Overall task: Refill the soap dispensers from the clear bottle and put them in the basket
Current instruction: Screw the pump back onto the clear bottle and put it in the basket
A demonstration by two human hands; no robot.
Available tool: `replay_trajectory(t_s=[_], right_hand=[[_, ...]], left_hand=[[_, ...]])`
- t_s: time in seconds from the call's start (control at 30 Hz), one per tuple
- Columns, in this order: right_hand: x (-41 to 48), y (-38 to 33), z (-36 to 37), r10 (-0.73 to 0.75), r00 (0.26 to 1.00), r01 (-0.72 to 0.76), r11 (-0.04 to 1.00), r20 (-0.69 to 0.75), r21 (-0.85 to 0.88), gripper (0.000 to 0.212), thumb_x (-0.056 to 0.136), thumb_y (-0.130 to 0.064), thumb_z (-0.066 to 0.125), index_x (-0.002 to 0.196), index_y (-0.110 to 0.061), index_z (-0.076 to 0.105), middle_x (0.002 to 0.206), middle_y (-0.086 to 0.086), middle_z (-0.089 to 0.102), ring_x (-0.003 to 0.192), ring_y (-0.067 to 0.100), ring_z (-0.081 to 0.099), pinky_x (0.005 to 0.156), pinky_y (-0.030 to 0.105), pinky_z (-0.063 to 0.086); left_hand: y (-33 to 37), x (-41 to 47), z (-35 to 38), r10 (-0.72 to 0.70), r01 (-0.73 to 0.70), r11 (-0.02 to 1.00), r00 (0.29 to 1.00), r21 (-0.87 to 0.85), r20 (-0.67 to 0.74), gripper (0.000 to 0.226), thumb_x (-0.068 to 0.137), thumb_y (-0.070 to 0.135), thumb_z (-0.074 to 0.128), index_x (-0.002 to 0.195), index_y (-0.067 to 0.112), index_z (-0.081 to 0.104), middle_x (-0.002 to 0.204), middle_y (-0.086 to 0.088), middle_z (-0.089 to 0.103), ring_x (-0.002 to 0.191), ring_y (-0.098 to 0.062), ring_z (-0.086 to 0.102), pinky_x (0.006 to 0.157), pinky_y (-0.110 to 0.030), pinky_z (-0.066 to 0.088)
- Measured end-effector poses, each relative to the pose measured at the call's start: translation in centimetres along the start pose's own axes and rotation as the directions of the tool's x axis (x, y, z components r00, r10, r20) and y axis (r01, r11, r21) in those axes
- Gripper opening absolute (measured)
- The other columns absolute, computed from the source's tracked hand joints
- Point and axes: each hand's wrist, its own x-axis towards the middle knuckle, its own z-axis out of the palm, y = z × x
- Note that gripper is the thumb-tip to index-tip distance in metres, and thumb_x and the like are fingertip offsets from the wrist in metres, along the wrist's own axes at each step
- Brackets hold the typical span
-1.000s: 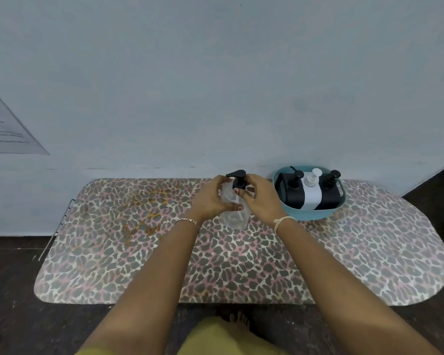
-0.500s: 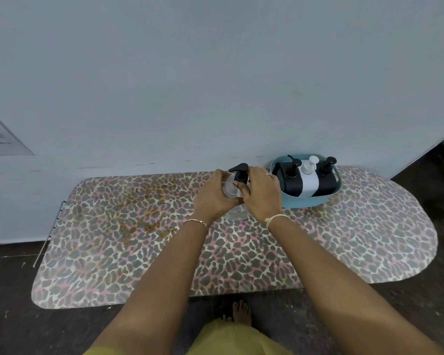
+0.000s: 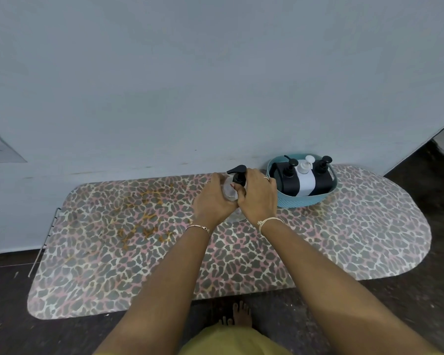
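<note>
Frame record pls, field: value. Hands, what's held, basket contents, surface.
left hand: grips the body of the clear bottle
right hand: grips the black pump at the bottle's neck
bottle position: upright, appears to stand on the table, left of the basket
basket: teal, holds three dispensers upright
contents: left black dispenser, white dispenser, right black dispenser
table: leopard-print cover, orange stains left of the hands
</note>
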Motion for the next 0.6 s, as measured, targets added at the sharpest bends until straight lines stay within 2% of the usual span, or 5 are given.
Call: replay_trajectory(t_s=[0.17, 0.27, 0.33, 0.47, 0.6], right_hand=[[0.0, 0.0, 0.3, 0.01, 1.0, -0.01, 1.0, -0.004, 0.015, 0.016, 0.091, -0.023, 0.058, 0.102, -0.011, 0.057, 0.097, 0.005, 0.061, 0.089, 0.024, 0.057, 0.086, 0.036, 0.035], [0.3, 0.3, 0.4, 0.005, 1.0, -0.006, 0.999, 0.018, 0.044, 0.018, 0.092, -0.026, 0.057, 0.104, -0.013, 0.058, 0.1, 0.004, 0.061, 0.095, 0.024, 0.055, 0.088, 0.037, 0.037], [0.6, 0.7, 0.5, 0.015, 0.998, -0.023, 0.988, 0.053, 0.155, 0.019, 0.091, -0.027, 0.06, 0.105, -0.014, 0.059, 0.101, 0.003, 0.061, 0.099, 0.022, 0.052, 0.089, 0.038, 0.04], [0.5, 1.6, 0.0, 0.023, 0.985, -0.098, 0.887, 0.169, 0.452, 0.027, 0.089, -0.022, 0.063, 0.114, -0.017, 0.059, 0.108, -0.002, 0.062, 0.107, 0.016, 0.048, 0.095, 0.036, 0.042], [-0.1, 2.3, -0.9, 0.024, 0.948, -0.213, 0.79, 0.318, 0.575, 0.056, 0.08, -0.007, 0.063, 0.132, -0.022, 0.049, 0.123, -0.008, 0.047, 0.119, 0.009, 0.043, 0.105, 0.03, 0.037]], left_hand=[[-0.1, 0.2, 0.2, -0.007, 0.008, 0.999, 1.0, 0.042, -0.013, 0.057, 0.075, 0.052, 0.064, 0.119, 0.021, 0.044, 0.11, 0.007, 0.061, 0.094, -0.017, 0.061, 0.076, -0.035, 0.051], [-0.1, 0.3, 0.3, -0.001, 0.001, 1.0, 1.0, 0.002, 0.0, 0.061, 0.073, 0.049, 0.07, 0.119, 0.018, 0.044, 0.11, 0.004, 0.061, 0.093, -0.018, 0.061, 0.077, -0.038, 0.053], [-0.1, 0.6, 0.2, -0.009, 0.01, 0.999, 0.999, -0.032, 0.031, 0.067, 0.068, 0.048, 0.076, 0.118, 0.018, 0.044, 0.108, 0.004, 0.061, 0.091, -0.017, 0.062, 0.077, -0.04, 0.054], [0.0, 1.0, 0.1, -0.027, 0.037, 0.993, 0.996, -0.112, 0.088, 0.075, 0.063, 0.043, 0.085, 0.12, 0.016, 0.044, 0.113, 0.004, 0.058, 0.096, -0.016, 0.059, 0.078, -0.035, 0.051], [-0.2, 1.2, 0.1, -0.023, 0.041, 0.979, 0.996, -0.201, 0.09, 0.078, 0.062, 0.032, 0.087, 0.124, 0.012, 0.045, 0.123, -0.002, 0.056, 0.11, -0.019, 0.055, 0.088, -0.031, 0.047]])
